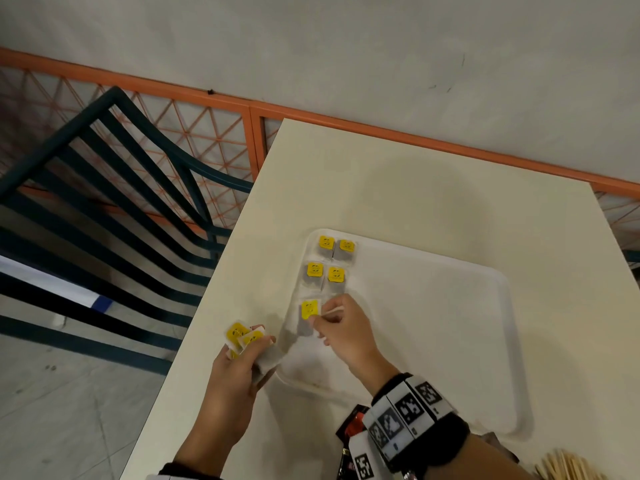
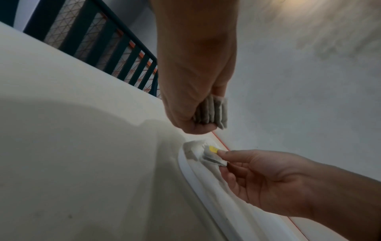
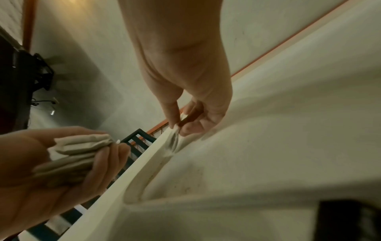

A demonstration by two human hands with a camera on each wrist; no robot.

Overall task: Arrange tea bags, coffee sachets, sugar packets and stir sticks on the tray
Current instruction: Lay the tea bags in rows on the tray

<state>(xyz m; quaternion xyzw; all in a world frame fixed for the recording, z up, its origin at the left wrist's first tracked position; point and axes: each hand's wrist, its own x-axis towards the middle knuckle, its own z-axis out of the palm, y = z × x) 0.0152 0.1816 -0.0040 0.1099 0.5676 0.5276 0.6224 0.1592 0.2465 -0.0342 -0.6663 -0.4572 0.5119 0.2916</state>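
Observation:
A white tray (image 1: 450, 306) lies on the cream table (image 1: 381, 188). Several tea bags with yellow tags (image 1: 330, 263) sit in two rows of two at the tray's far left. My right hand (image 1: 320, 318) pinches another tea bag (image 1: 308, 313) just below them, low over the tray floor. In the right wrist view that tea bag (image 3: 174, 141) hangs from the right hand (image 3: 177, 128) against the tray wall (image 3: 144, 161). My left hand (image 1: 250, 345) grips a stack of tea bags (image 1: 239, 332) beside the tray's left rim. The left wrist view shows this stack (image 2: 212, 112).
Dark coffee sachets (image 1: 349, 431) lie at the table's near edge under my right wrist, and a bundle of wooden stir sticks (image 1: 568, 465) lies at the bottom right. A dark green chair (image 1: 104, 188) stands left of the table, before an orange mesh rail (image 1: 207, 133).

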